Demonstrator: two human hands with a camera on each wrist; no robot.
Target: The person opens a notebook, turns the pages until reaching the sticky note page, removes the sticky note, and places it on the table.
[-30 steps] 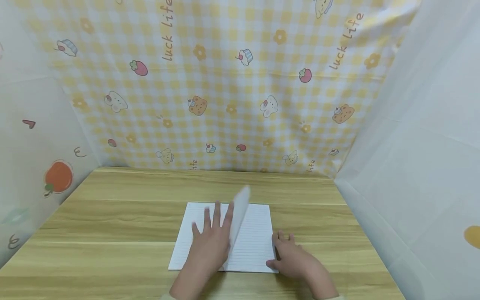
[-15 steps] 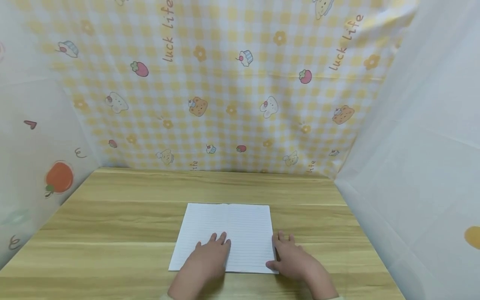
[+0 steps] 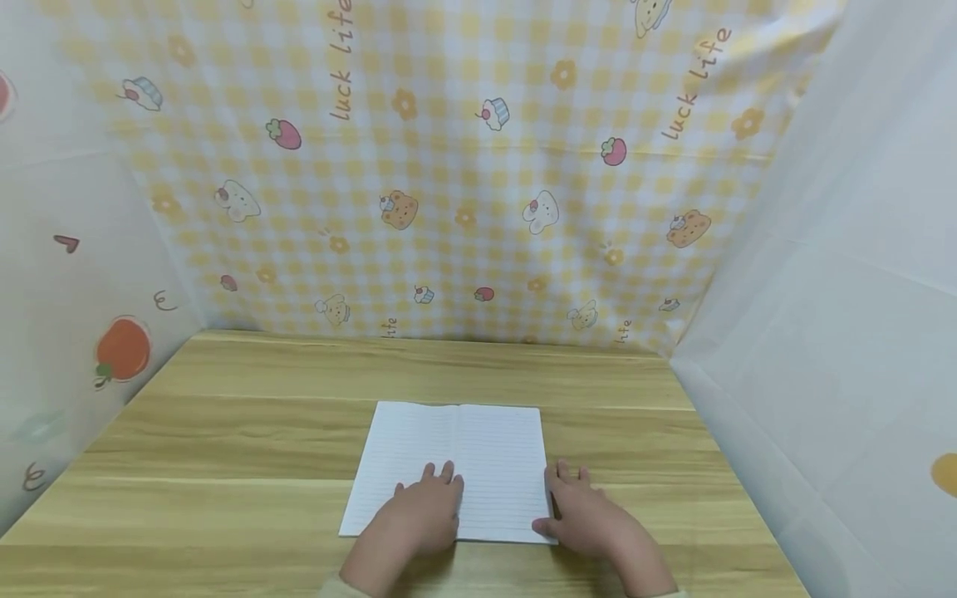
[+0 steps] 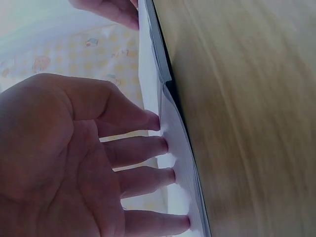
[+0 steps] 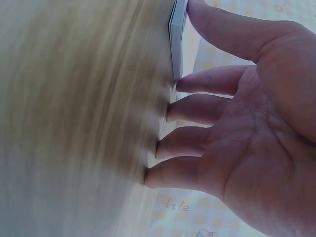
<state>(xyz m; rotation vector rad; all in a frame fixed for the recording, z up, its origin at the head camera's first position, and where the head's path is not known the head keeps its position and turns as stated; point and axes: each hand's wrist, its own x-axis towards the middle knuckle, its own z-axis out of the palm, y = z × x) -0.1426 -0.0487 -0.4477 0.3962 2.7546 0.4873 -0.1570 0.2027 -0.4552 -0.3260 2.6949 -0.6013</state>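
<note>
An open notebook (image 3: 504, 473) with ruled white pages lies flat on the wooden table, its fold running away from the person. Over the lower left page is the left hand (image 3: 422, 515); in the left wrist view its fingertips (image 4: 168, 175) and thumb press down on the paper close to the fold. The right hand (image 3: 591, 511) rests at the lower right corner. Its thumb (image 5: 222, 29) lies on the page edge, while the other fingers stand spread with their tips on the table. Seen from the right wrist, the side of the notebook (image 5: 177, 44) shows a thin stack of pages.
The wooden table (image 3: 247, 448) extends around the notebook on every side. A yellow checked cloth (image 3: 449, 166) with cartoon prints hangs behind it. White sheets close in the left (image 3: 67, 291) and right (image 3: 837, 332) sides.
A raised page has come down flat on the left side. The left hand has drawn back toward the person onto the lower left page. The right hand has stayed at the corner.
</note>
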